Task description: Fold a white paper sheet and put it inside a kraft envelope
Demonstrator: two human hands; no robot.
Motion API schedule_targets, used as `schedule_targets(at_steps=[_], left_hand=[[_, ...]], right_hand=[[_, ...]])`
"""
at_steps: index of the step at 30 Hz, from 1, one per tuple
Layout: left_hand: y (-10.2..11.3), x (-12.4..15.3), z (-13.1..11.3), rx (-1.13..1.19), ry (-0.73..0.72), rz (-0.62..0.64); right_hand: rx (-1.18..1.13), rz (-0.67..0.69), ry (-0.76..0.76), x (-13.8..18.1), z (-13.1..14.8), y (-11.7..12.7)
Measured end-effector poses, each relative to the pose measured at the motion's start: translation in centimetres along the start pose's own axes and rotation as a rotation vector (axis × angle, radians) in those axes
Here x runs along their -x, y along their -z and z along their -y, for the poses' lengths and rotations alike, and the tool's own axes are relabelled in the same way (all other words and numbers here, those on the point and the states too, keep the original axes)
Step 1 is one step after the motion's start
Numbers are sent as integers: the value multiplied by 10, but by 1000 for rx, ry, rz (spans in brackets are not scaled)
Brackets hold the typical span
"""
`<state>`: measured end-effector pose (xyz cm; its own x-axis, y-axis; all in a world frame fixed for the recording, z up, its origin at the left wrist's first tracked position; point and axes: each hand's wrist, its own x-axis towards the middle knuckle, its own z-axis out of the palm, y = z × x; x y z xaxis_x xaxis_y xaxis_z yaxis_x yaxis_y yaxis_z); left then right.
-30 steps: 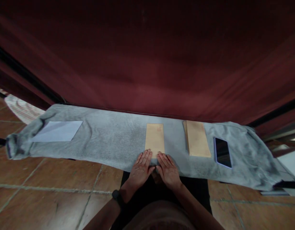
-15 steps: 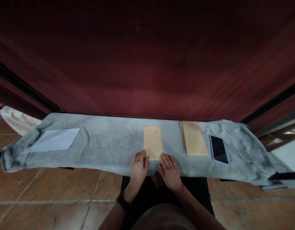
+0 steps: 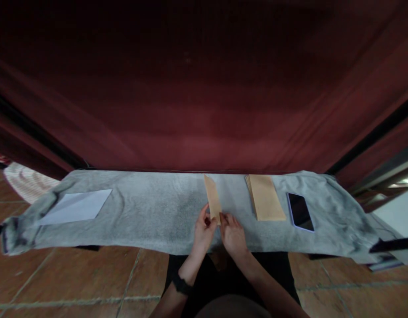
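A tan paper envelope (image 3: 213,198) stands tilted up on its edge at the middle of the grey cloth, so it looks narrow. My left hand (image 3: 204,227) pinches its near end, thumb on the face and fingers behind. On the other side, my right hand (image 3: 233,234) has its fingers closed at the near right edge of the same envelope. To the right lies a stack of similar tan envelopes (image 3: 266,198), slightly fanned at its left side.
A phone (image 3: 300,212) in a light purple case lies right of the stack. White paper (image 3: 78,206) rests at the left on the grey cloth (image 3: 150,207). A dark red panel (image 3: 197,110) rises along the far edge, and tiled floor (image 3: 101,274) shows below.
The envelope lay flat under both hands; now it is raised and tilted on edge. My left hand has moved right and closed on it. The view has shifted slightly.
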<state>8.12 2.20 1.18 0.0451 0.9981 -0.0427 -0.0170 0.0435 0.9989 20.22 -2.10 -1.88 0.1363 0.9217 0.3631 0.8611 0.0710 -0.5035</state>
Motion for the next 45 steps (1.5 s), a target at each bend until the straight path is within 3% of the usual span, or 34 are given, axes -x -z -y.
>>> schedule_targets(at_steps=[2,5,8,14,17,20,23,27,31,36,41,45], left_hand=[[-7,3,-7,66,22,-11],[-10,5,-6,130,168,-42],[-10,6,2,167,313,37],[-16,3,16,324,435,10],[-14,-5,21,317,422,44],[-5,-13,28,126,309,41],[5,-17,36,-124,200,43],[15,-9,43,-461,-19,27],[17,-1,37,-783,-167,46],[-3,-30,34,-966,-422,210],[-34,-88,42,-1055,-401,378],[-47,-126,42,-1077,-489,481]], right_hand=[[-262,-50,-101,-11,-3,3],[-757,-54,-330,-19,-4,5],[-1065,-2,-536,-19,3,2],[-1189,36,-659,-9,17,-6],[-1195,195,-679,-2,12,-5],[-1079,395,-720,6,1,1],[-852,419,-588,16,-12,12],[-386,195,-71,28,-27,24],[-99,201,264,38,-38,22],[-16,170,326,41,-42,13],[-61,144,336,41,-45,14],[-91,150,335,41,-46,15]])
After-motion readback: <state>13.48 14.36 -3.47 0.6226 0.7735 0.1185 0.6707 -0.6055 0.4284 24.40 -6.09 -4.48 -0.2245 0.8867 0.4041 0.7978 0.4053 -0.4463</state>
